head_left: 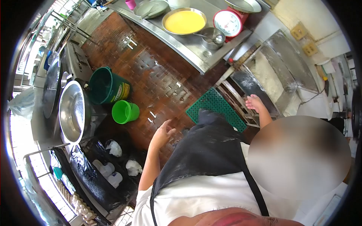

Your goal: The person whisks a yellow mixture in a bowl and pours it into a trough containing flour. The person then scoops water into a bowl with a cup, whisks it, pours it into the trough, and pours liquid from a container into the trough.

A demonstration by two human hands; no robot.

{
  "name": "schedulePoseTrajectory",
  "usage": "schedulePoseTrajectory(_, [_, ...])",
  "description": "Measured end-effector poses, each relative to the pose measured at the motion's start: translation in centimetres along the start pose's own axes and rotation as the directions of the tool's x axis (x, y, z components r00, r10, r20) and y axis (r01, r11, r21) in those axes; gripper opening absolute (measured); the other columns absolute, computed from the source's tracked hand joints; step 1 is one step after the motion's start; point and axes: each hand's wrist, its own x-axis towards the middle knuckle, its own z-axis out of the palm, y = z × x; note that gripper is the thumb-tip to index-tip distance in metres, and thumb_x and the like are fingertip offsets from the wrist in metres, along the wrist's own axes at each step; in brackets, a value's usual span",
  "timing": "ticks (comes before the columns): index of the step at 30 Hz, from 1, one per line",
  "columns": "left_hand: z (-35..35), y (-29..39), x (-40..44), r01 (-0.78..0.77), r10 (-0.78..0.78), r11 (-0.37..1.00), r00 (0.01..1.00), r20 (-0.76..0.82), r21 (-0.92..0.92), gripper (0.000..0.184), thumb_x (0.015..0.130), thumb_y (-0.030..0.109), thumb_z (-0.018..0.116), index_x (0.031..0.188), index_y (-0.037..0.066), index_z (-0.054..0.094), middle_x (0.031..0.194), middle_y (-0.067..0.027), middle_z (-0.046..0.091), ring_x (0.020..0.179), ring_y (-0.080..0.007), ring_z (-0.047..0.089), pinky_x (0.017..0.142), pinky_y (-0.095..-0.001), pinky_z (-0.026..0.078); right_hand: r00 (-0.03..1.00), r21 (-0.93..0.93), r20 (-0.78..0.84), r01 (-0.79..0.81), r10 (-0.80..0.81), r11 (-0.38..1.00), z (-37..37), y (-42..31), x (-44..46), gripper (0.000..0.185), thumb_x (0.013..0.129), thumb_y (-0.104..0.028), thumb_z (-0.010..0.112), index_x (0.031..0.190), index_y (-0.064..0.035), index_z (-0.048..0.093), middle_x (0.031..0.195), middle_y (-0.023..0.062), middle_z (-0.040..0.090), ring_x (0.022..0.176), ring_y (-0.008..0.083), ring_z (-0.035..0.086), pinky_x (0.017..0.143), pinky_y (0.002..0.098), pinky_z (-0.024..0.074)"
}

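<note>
My left hand (164,133) hangs in the air beside my black apron (203,147), above the wet brick floor. Its fingers are loosely bent and apart, and nothing shows in them. On the other side, my right hand (255,103) is held out with its palm partly turned up, fingers stretched and holding nothing. It is nearest to an open bin with white powder (266,69) in it. Below, a green perforated mat (215,105) lies by my feet. A bright green bucket (125,112) stands to the left of my left hand.
Ahead, a steel table (166,39) bears a bowl of yellow liquid (185,21), a red dial scale (227,23) and a small metal pot (213,39). At left are a dark green tub (109,86), a large steel basin (72,113) and black bags (88,169).
</note>
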Motion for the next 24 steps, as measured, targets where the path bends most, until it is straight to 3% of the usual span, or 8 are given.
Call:
schedulePoseTrajectory(5, [-5.8,1.4,7.6,-0.137,0.134,0.987,0.990,0.040,0.088,0.058,0.089,0.025,0.068,0.139,0.005,0.048,0.102,-0.0143,0.068,0.095,-0.0294,0.065,0.085,-0.0397,0.051,0.999,-0.072,0.016,-0.029,0.030,0.997,4.5,-1.0,1.6,0.044,0.097,-0.030,0.060,0.133,-0.0089,0.046,0.089,0.0039,0.063,0.073,0.0154,0.062,0.063,0.0338,0.0533])
schedulePoseTrajectory(9, [-9.8,5.1,13.9,-0.110,0.110,0.993,0.994,0.012,0.048,0.055,0.090,0.024,0.068,0.138,0.005,0.050,0.100,-0.0135,0.068,0.091,-0.0260,0.065,0.082,-0.0379,0.051,0.997,-0.266,0.076,0.036,-0.016,0.963,7.1,-5.4,5.0,0.036,0.095,-0.029,0.063,0.122,-0.0068,0.055,0.081,0.0022,0.062,0.065,0.0133,0.058,0.056,0.0289,0.0481])
schedulePoseTrajectory(11, [-11.9,6.1,17.0,-0.119,0.118,0.988,0.993,-0.024,-0.101,0.048,0.091,0.021,0.067,0.133,0.002,0.054,0.091,-0.0089,0.067,0.084,-0.0186,0.063,0.079,-0.0337,0.051,0.993,-0.420,0.113,0.064,-0.018,0.905,9.3,-7.8,6.1,0.032,0.094,-0.028,0.064,0.117,-0.0056,0.059,0.079,0.0022,0.062,0.064,0.0138,0.057,0.056,0.0304,0.0473])
schedulePoseTrajectory(12, [-13.0,6.5,18.6,-0.112,0.109,0.983,0.994,-0.028,-0.148,0.046,0.091,0.020,0.066,0.131,0.001,0.055,0.089,-0.0076,0.066,0.082,-0.0170,0.063,0.078,-0.0323,0.051,0.967,-0.509,0.221,0.223,-0.124,0.832,10.2,-9.9,5.3,0.015,0.094,-0.025,0.061,0.096,-0.0108,0.065,0.076,0.0020,0.060,0.063,0.0139,0.058,0.058,0.0311,0.0478])
schedulePoseTrajectory(15, [-16.3,8.4,23.1,-0.117,0.109,0.970,0.993,-0.048,-0.212,0.039,0.092,0.018,0.065,0.126,-0.001,0.059,0.082,-0.0038,0.064,0.072,-0.0121,0.061,0.068,-0.0278,0.050,0.879,-0.598,0.396,0.465,-0.264,0.653,12.0,-13.4,6.1,0.018,0.094,-0.024,0.060,0.093,-0.0072,0.065,0.078,0.0050,0.063,0.066,0.0159,0.061,0.063,0.0306,0.0497])
schedulePoseTrajectory(16, [-17.5,9.3,24.8,-0.105,0.096,0.968,0.994,-0.050,-0.229,0.038,0.092,0.018,0.065,0.125,-0.001,0.059,0.082,-0.0039,0.065,0.070,-0.0119,0.061,0.066,-0.0276,0.050,0.884,-0.531,0.417,0.425,-0.211,0.733,12.6,-15.0,5.5,0.028,0.095,-0.029,0.062,0.101,-0.0019,0.065,0.084,0.0060,0.068,0.073,0.0169,0.064,0.069,0.0340,0.0523])
schedulePoseTrajectory(19, [-21.0,9.6,31.5,-0.138,0.103,0.968,0.980,-0.168,-0.208,0.031,0.091,0.019,0.066,0.114,-0.002,0.066,0.081,-0.0050,0.068,0.067,-0.0111,0.060,0.062,-0.0273,0.048,0.913,-0.472,0.388,0.314,-0.125,0.824,15.7,-21.5,1.4,0.028,0.095,-0.030,0.061,0.099,-0.0031,0.067,0.084,0.0049,0.069,0.072,0.0155,0.064,0.068,0.0317,0.0529])
schedulePoseTrajectory(24, [-27.0,11.9,43.7,-0.332,0.304,0.939,0.922,-0.241,-0.085,0.026,0.087,0.021,0.069,0.103,0.001,0.072,0.076,-0.0097,0.069,0.067,-0.0149,0.063,0.065,-0.0300,0.050,0.908,-0.418,0.388,0.325,-0.156,0.848,21.8,-29.9,-1.7,0.029,0.097,-0.030,0.059,0.099,-0.0024,0.067,0.083,0.0035,0.068,0.073,0.0128,0.063,0.066,0.0287,0.0519])
